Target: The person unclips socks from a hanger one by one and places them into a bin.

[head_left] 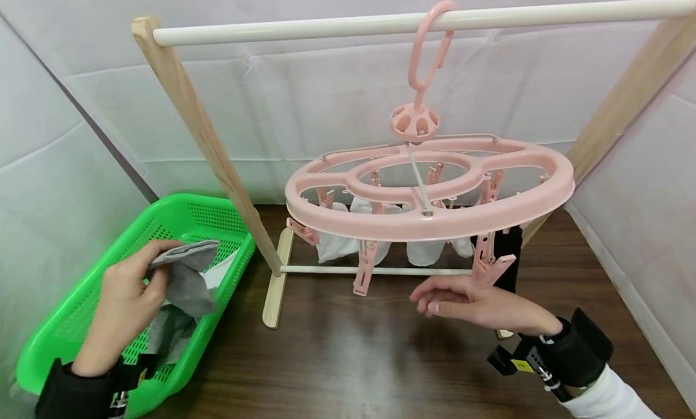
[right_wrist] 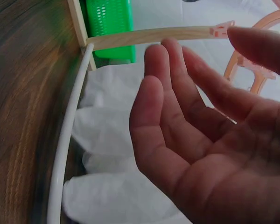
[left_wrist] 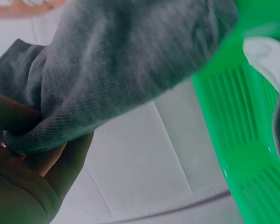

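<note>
My left hand [head_left: 127, 295] pinches a grey sock [head_left: 190, 280] by its cuff, held over the green basket [head_left: 51, 340]. In the left wrist view the sock [left_wrist: 126, 70] stretches out from between thumb and fingers. More grey and white cloth lies in the basket below. My right hand [head_left: 484, 304] hangs just under the front of the pink clip hanger [head_left: 348, 223], fingers loosely bent and holding nothing. A pink clothespin [head_left: 486, 262] dangles right above it. White socks [right_wrist: 107, 130] hang behind this hand in the right wrist view.
The hanger hooks over a white rail [head_left: 283, 31] on a wooden stand [head_left: 201, 135]. A free pink clothespin [head_left: 365, 268] hangs at the front. A black cloth [head_left: 508, 256] hangs at the right. A lower white bar [head_left: 326, 270] crosses above the dark wooden floor [head_left: 326, 358].
</note>
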{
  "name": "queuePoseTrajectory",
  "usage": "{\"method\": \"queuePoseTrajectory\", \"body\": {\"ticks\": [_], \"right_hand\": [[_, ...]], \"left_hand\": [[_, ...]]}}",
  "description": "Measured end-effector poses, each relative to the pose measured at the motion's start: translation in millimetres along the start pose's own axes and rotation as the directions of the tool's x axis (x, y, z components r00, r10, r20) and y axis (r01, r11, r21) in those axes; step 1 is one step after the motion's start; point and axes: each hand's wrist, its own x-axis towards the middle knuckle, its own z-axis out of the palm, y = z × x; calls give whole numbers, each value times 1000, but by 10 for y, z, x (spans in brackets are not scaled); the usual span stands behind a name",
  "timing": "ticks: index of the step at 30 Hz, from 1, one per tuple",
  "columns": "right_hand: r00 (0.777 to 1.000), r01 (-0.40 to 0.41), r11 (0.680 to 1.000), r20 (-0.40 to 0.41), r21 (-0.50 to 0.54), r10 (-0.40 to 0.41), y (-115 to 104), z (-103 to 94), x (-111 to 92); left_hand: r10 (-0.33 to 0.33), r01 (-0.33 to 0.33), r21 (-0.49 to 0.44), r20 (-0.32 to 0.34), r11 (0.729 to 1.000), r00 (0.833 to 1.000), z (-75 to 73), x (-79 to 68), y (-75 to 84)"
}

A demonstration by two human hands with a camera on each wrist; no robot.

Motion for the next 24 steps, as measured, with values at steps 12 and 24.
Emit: {"method": "queuePoseTrajectory", "body": {"ticks": [12, 24], "right_hand": [[1000, 19, 999, 16, -43, -18, 78, 32, -84], [992, 101, 970, -56, -219, -116, -49, 31, -324]], "left_hand": [[-221, 214, 84, 76, 973, 972, 10, -253, -921], [-368, 344, 130, 295, 930, 882, 128, -344, -1115]]}}
